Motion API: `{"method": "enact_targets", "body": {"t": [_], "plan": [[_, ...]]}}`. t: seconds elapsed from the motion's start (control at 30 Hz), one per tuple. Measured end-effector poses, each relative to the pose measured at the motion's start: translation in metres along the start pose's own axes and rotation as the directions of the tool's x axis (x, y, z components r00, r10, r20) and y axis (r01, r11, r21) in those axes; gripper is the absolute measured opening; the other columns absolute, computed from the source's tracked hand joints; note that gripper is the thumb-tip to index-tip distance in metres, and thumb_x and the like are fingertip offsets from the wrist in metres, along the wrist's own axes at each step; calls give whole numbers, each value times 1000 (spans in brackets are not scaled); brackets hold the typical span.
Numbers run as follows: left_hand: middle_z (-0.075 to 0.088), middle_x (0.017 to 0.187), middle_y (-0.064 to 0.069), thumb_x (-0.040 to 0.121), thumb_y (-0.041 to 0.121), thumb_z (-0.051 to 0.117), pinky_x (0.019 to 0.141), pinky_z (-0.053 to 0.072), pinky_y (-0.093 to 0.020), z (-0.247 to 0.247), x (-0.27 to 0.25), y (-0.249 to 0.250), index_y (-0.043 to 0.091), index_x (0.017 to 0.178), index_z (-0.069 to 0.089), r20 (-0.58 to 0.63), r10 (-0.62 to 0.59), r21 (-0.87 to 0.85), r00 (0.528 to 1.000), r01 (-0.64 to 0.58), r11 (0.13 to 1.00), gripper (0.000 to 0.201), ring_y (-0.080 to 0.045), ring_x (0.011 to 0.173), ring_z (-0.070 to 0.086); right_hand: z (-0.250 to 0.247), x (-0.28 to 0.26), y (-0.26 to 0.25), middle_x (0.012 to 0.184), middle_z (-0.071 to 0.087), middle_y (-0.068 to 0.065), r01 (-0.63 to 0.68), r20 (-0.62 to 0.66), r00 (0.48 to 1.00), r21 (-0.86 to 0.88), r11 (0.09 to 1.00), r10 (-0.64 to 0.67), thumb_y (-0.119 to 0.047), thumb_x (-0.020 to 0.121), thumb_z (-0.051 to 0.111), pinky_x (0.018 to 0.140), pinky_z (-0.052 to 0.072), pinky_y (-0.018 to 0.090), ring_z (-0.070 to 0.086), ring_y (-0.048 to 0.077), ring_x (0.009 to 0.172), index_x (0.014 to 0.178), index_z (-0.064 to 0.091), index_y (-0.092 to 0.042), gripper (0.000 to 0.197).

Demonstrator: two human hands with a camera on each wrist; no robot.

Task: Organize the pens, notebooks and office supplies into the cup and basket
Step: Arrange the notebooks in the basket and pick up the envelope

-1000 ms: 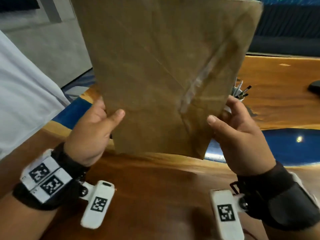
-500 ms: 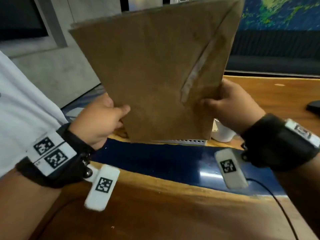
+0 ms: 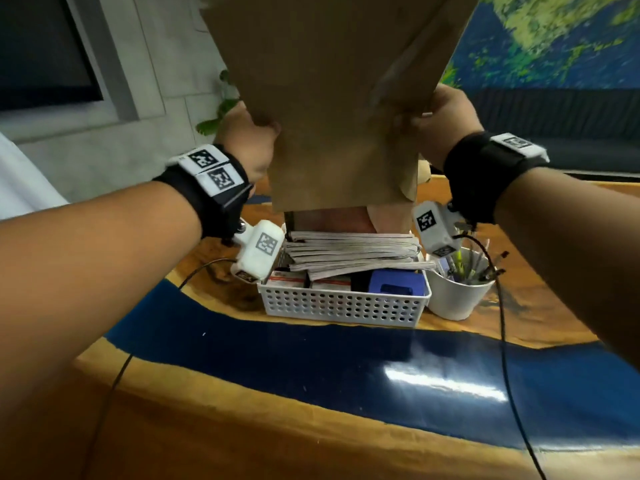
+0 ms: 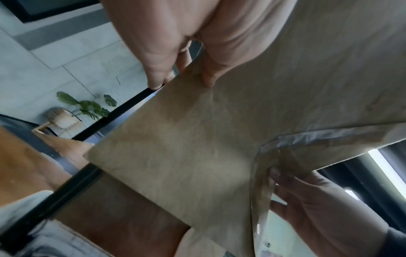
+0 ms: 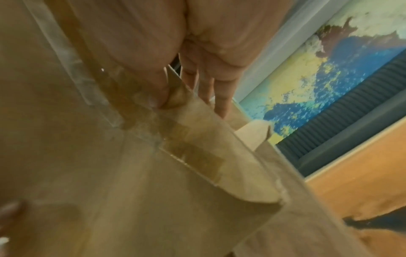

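So I'm holding this big brown paper envelope [image 3: 332, 98] upright right above the basket [image 3: 343, 304], its bottom edge hanging just over the stack inside. It's flat, matte, a bit creased, with a strip of shiny clear tape [image 4: 259, 191] running down one fold. My left hand [image 3: 247, 143] is pinching its left edge, thumb on the near face and fingers [image 4: 158, 69] curled round behind. My right hand [image 3: 440, 128] is doing the same on the right edge, thumb pressing by the tape and fingers wrapped to the far side, so both hands are clamping the envelope.

Below it, the white plastic basket, rectangular with rows of round holes in the wall, is sitting on the table [image 3: 311, 445]. It's holding a stack of notebooks [image 3: 353, 251] with pale, slightly fanned page edges, plus a blue boxy thing [image 3: 396, 285] and some small red-and-white boxes [image 3: 287, 280] at the front. Just beside the basket's right end, a round white cup [image 3: 457, 296] is standing with pens [image 3: 467, 268] poking out.

The table is glossy orange wood with a wavy dark blue band across it. Thin black cables [image 3: 505, 358] are dangling from the wrist rigs.
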State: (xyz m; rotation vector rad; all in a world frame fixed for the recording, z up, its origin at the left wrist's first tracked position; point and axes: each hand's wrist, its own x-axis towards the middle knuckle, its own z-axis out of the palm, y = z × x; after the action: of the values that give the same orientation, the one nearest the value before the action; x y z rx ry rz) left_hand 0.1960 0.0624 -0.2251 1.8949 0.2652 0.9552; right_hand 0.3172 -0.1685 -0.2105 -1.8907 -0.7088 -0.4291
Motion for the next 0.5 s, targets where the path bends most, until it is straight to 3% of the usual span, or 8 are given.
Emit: {"method": "enact_targets", "body": {"t": [0.07, 0.13, 0.17, 0.23, 0.27, 0.33, 0.4, 0.5], "plan": [[69, 123, -4, 91, 32, 58, 97, 51, -35, 6, 8, -9, 14, 119, 68, -14, -47, 207, 999, 49, 977, 35, -23, 111, 64, 4, 8, 11, 103, 72, 0, -1, -11, 1000, -87, 996, 0, -23, 73, 61, 90, 56, 37, 66, 15, 95, 88, 73, -28, 20], [72, 109, -7, 84, 50, 49, 83, 52, -32, 11, 13, -21, 14, 101, 69, -17, -52, 400, 998, 55, 915, 44, -29, 103, 65, 6, 13, 24, 117, 58, 8, -28, -69, 998, -299, 954, 8, -29, 81, 59, 95, 45, 30, 52, 25, 109, 93, 74, -26, 19], [71, 103, -5, 85, 49, 49, 72, 50, -26, 14, 16, -29, 14, 97, 69, -26, -54, 433, 998, 60, 900, 42, -27, 95, 65, 9, 13, 31, 120, 51, 9, -54, -110, 994, -407, 912, 10, -30, 85, 58, 98, 40, 31, 45, 29, 114, 95, 74, -26, 19], [66, 101, -2, 92, 31, 63, 56, 47, -13, 23, 19, -47, 9, 110, 70, 1, -144, 400, 990, 132, 907, 29, -19, 86, 62, 14, 9, 43, 116, 48, 10, -75, -123, 992, -528, 846, 11, -31, 87, 56, 97, 43, 38, 44, 34, 113, 99, 72, -27, 21], [68, 106, -2, 92, 27, 66, 62, 52, -12, 26, 18, -58, 6, 117, 68, 20, -183, 397, 983, 161, 904, 33, -19, 90, 64, 16, 6, 47, 113, 52, 10, -69, -66, 997, -541, 838, 39, -30, 85, 59, 93, 46, 38, 49, 35, 109, 103, 72, -26, 22], [72, 113, -10, 90, 37, 65, 85, 59, -34, 33, 18, -80, 4, 123, 65, 59, -225, 446, 973, 176, 878, 46, -28, 101, 69, 20, 1, 54, 102, 65, 7, -79, 81, 987, -504, 860, 138, -26, 81, 65, 80, 51, 33, 61, 29, 93, 99, 72, -23, 20], [73, 106, -16, 89, 42, 58, 87, 58, -46, 38, 20, -92, 4, 113, 66, 105, -229, 520, 968, 143, 842, 45, -33, 98, 70, 21, -3, 60, 89, 70, 3, -124, 127, 969, -496, 860, 213, -25, 78, 67, 73, 55, 33, 65, 24, 80, 88, 70, -23, 10], [73, 106, -15, 96, 33, 56, 91, 55, -44, 40, 19, -92, 6, 110, 67, 165, -173, 658, 971, 23, 753, 33, -34, 99, 69, 21, -2, 68, 87, 71, 6, -182, 136, 942, -562, 807, 307, -21, 81, 68, 67, 54, 32, 66, 26, 78, 83, 70, -16, 7]]}}
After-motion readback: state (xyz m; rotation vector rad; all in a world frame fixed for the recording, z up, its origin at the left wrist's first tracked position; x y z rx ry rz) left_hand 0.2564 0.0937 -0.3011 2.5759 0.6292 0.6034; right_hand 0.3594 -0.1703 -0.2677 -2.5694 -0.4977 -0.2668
